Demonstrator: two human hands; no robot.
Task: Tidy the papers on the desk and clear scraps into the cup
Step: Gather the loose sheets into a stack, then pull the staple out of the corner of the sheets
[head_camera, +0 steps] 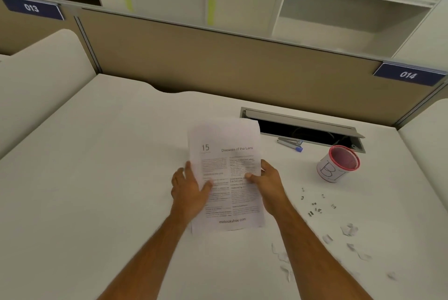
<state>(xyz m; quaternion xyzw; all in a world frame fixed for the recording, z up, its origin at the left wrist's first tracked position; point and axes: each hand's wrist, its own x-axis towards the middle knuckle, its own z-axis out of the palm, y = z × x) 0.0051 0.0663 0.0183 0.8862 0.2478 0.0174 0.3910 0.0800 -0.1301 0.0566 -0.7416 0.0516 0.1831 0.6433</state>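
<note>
A stack of printed papers [228, 161], headed "Diseases of the Lens", is held over the middle of the white desk [97, 166]. My left hand [190, 189] grips its left edge, thumb on top of the page. My right hand [266, 182] grips the right edge the same way. A red mesh cup [338, 163] with a white paper label stands to the right. Torn paper scraps [349, 229] lie at the near right, more scraps [282, 257] beside my right forearm. Several loose staples [315, 205] are scattered between the cup and the scraps.
A grey stapler [289, 143] with a blue tip lies behind the papers, next to an open cable hatch [303, 127] in the desk. A tan partition [218, 62] closes the back of the desk. White side panels stand at left and right.
</note>
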